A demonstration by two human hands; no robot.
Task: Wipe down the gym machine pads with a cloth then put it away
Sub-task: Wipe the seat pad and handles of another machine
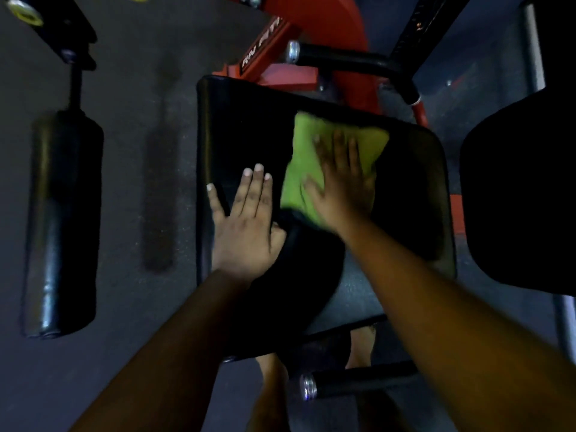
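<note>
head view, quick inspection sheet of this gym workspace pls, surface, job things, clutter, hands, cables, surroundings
surface: black seat pad, dark and glossy, on a red machine frame
job's things: green cloth spread flat on the seat pad, toward its right half
clutter: nothing seen
grippers: right hand pressed flat on the green cloth, fingers straight; left hand resting flat on the bare seat pad beside the cloth
cables: nothing seen
surroundings: black roller pad to the left; black handles beyond the pad and near its front; another dark pad at right; dark gym floor
</note>
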